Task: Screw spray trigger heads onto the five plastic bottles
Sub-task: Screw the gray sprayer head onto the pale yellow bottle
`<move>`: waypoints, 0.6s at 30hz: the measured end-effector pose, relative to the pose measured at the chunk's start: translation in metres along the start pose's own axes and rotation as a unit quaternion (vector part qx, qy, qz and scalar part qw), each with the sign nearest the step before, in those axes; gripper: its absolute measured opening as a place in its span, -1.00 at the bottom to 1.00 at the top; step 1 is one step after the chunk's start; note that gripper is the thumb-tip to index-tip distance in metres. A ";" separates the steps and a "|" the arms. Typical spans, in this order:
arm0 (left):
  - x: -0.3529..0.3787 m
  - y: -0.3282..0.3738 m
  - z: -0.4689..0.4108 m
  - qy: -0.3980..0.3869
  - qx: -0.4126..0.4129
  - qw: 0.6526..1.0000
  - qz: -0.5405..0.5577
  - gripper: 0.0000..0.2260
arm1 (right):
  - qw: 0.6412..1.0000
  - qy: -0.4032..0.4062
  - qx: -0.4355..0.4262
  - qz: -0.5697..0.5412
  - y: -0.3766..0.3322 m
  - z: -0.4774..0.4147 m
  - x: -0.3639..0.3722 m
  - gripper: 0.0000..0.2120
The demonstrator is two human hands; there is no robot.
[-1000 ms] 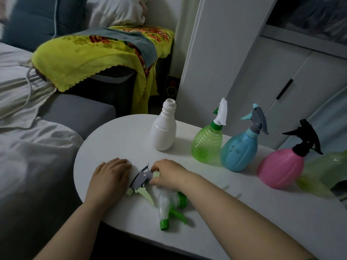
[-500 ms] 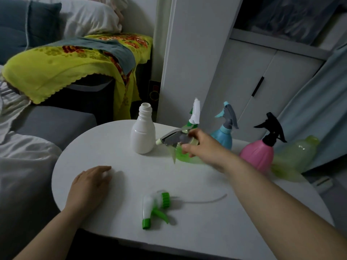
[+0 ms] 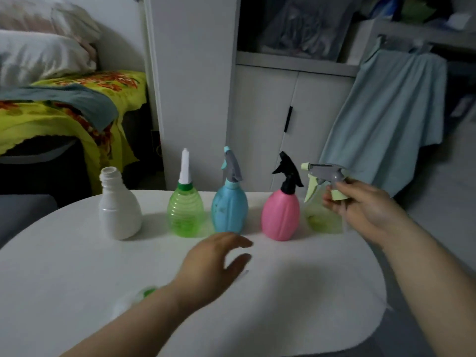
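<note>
Five bottles stand in a row on the white round table [image 3: 77,279]. From the left: a white bottle [image 3: 119,210] with an open neck, a green ribbed bottle [image 3: 185,211] with a white head, a blue bottle [image 3: 229,208] with a grey head, a pink bottle [image 3: 280,215] with a black head, and a pale green bottle [image 3: 322,220]. My right hand [image 3: 360,204] pinches a grey and pale green trigger head [image 3: 324,175] just above the pale green bottle. My left hand [image 3: 213,261] hovers over the table with fingers spread, holding nothing. A white and green trigger head [image 3: 139,297] lies partly hidden behind my left forearm.
A white cabinet [image 3: 257,119] stands behind the table, with a light blue cloth [image 3: 386,112] hanging at the right. A bed with a yellow patterned blanket [image 3: 64,109] and pillows is at the left. The table's edge curves away at the right.
My right hand has carried the grey trigger head from near the white bottle to above the pale green bottle at the right. My left hand has lifted off the table and moved right.
</note>
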State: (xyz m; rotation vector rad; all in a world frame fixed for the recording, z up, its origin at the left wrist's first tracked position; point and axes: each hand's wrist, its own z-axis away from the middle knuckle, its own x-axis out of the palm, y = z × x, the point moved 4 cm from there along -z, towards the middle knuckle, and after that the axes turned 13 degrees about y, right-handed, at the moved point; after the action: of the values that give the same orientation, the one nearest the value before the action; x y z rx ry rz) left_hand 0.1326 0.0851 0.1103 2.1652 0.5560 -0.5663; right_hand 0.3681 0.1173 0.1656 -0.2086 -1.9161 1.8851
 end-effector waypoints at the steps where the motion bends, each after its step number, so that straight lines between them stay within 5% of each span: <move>1: 0.021 0.014 -0.009 -0.030 0.022 0.999 0.013 -0.79 | 1.000 0.020 -0.005 -0.007 -0.004 -0.004 -0.015 -0.80; 7: 0.119 0.068 -0.083 -0.065 -0.024 0.992 0.102 -0.74 | 0.987 0.146 -0.064 0.033 -0.010 -0.026 -0.087 -0.83; 18: 0.225 0.047 -0.173 -0.058 -0.134 0.988 0.054 -0.34 | 0.972 0.207 -0.055 -0.091 0.006 -0.049 -0.166 -0.86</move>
State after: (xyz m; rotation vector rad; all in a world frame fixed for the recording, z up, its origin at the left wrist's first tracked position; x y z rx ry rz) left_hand 0.3756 0.2402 0.1102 1.8832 0.4215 -0.5236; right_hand 0.5349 0.0947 0.1243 -0.4116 -1.6892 1.4794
